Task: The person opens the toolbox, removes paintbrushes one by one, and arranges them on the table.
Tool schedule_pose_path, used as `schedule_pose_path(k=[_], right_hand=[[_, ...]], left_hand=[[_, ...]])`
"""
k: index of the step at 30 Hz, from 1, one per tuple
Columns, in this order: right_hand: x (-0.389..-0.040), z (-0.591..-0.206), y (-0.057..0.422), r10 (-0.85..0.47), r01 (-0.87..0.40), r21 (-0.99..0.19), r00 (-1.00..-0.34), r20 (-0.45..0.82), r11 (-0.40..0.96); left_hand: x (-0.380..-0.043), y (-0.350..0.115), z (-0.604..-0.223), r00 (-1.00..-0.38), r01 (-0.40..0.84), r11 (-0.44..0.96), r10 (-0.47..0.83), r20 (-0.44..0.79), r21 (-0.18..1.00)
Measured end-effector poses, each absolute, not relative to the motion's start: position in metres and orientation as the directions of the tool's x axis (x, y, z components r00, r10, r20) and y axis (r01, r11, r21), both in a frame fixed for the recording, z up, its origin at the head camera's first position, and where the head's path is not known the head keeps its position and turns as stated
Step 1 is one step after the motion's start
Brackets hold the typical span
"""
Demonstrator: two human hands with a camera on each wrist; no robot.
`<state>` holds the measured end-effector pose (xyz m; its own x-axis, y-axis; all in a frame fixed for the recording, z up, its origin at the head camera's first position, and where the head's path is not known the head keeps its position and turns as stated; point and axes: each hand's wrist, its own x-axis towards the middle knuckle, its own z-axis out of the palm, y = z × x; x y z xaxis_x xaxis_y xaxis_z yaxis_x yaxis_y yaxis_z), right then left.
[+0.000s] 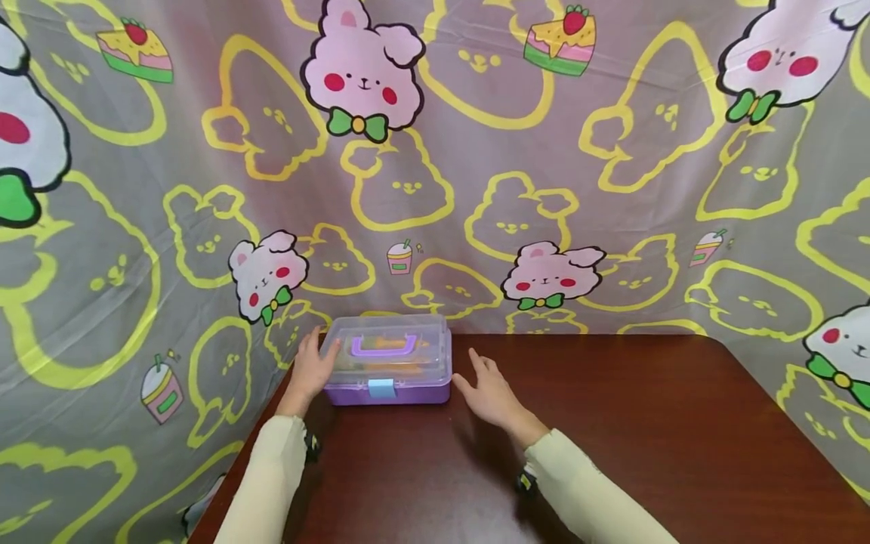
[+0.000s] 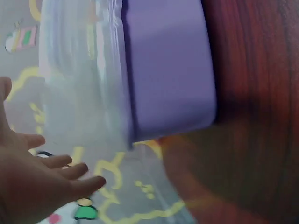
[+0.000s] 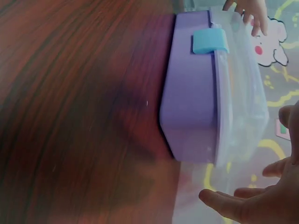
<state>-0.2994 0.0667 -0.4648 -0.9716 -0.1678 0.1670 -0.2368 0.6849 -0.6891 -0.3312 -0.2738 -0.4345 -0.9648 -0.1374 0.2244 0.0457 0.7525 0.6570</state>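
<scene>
While L grip (image 1: 313, 370) flanks box (image 1: 389, 366), R grip (image 1: 491, 393) is opp.

Person's upper limbs, head view. Lower left of the frame: the left sleeve (image 1: 261, 487), long, plain and pale cream with a faint yellow-green cast, ends at the wrist; the left hand (image 1: 314, 372) beyond it is bare. Lower right: the right sleeve (image 1: 594, 487), of matching colour, likewise leaves the right hand (image 1: 495, 394) bare. Both sleeves show soft creases near the cuff. Beside each cuff sits a small black wrist unit, left (image 1: 312, 447) and right (image 1: 526, 482), with a yellowish mark; finer detail is too small to tell.
</scene>
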Motion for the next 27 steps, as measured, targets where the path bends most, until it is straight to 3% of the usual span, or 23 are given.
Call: schedule_pose_path(k=[11, 19, 27], right_hand=[[-0.329, -0.460, 0.023, -0.187, -0.238, -0.772, -0.970, 0.156, 0.590], [-0.336, -0.458, 0.012, -0.217, -0.344, -0.763, -0.939, 0.268, 0.547], [-0.339, -0.454, 0.010, -0.167, -0.313, -0.773, -0.950, 0.265, 0.552]], left_hand=[[-0.344, -0.290, -0.454, -0.981, 0.039, 0.504, -0.144, 0.128, 0.863], [-0.347, -0.283, -0.465, -0.987, 0.064, 0.487, -0.098, 0.127, 0.871], [-0.346, -0.285, -0.465, -0.987, 0.082, 0.402, -0.091, 0.129, 0.912]])
